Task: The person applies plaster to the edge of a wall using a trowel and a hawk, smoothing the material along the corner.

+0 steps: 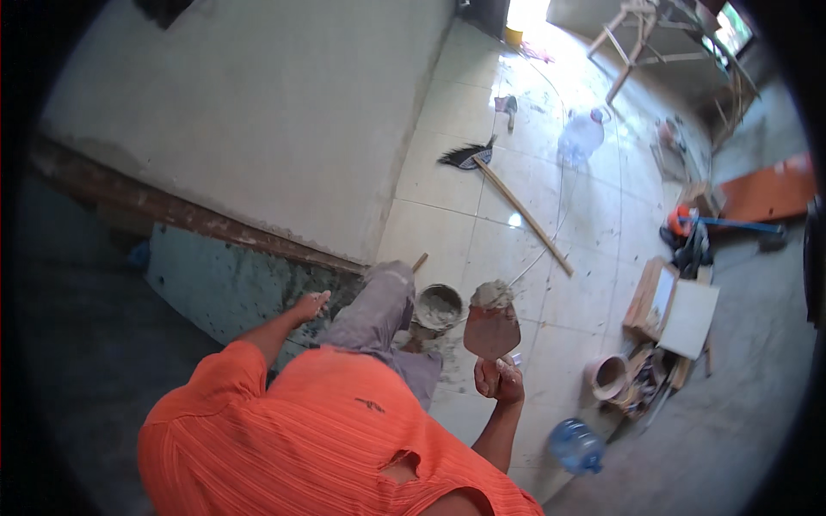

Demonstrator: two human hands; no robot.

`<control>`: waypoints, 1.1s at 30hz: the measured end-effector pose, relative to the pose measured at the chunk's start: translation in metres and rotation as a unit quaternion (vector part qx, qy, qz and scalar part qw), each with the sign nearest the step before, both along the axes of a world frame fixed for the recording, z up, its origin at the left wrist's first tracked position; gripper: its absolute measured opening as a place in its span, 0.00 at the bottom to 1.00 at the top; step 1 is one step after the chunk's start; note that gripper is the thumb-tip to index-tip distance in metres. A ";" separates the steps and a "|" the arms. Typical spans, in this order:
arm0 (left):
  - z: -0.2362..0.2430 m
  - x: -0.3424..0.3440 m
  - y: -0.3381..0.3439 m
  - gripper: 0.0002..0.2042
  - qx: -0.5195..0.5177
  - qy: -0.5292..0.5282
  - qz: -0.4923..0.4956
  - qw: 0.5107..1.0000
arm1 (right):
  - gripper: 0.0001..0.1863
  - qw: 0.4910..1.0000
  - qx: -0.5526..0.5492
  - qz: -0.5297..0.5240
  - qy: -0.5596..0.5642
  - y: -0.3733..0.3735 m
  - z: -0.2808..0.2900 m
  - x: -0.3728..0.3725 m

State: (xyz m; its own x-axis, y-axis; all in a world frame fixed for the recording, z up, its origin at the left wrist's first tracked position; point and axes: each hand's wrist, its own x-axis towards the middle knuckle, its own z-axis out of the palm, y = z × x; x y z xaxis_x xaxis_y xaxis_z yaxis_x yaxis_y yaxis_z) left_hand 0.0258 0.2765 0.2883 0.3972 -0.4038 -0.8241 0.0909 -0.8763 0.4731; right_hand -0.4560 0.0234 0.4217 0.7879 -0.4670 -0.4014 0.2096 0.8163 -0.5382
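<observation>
My right hand (499,380) is closed round the handle of a trowel (491,334) with a broad brown blade. A lump of grey wet mortar (493,295) lies on the blade's far end. Left of the trowel, a round bucket (440,307) holds more grey mortar and stands on the tiles beside my leg. My left hand (308,307) hangs near the mortar-stained low wall face (225,268), its fingers curled in with nothing visible in them.
A broom (522,215) lies across the tiled floor (434,225) ahead. Large clear bottles, one far off (582,136) and a blue one (577,446) nearby, lie on the floor. At right are a pail (608,377), boxes (651,297) and a wooden trestle (634,47). A plastered wall (258,112) rises at left.
</observation>
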 end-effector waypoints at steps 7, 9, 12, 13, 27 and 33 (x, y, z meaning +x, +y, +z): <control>-0.110 -0.012 -0.018 0.32 -0.041 -0.031 -0.083 0.995 | 0.34 0.996 -0.089 -0.014 0.004 -0.103 0.075 0.066; -0.138 -0.025 -0.019 0.32 0.007 -0.010 -0.134 0.991 | 0.34 0.996 -0.093 0.006 -0.014 -0.135 0.059 0.092; -0.142 -0.017 -0.148 0.31 0.101 0.092 -0.221 0.966 | 0.31 0.992 -0.117 -0.052 0.007 -0.214 0.053 0.094; -0.140 -0.007 -0.180 0.30 0.125 0.112 -0.239 0.956 | 0.31 0.991 -0.124 -0.051 0.005 -0.239 0.054 0.108; -0.022 0.168 -0.645 0.19 -0.188 0.098 0.072 0.975 | 0.33 0.990 -0.120 -0.042 -0.062 -0.540 0.088 0.240; -0.024 0.174 -0.810 0.18 -0.144 0.112 0.080 0.980 | 0.32 0.989 -0.101 -0.053 -0.098 -0.687 0.044 0.287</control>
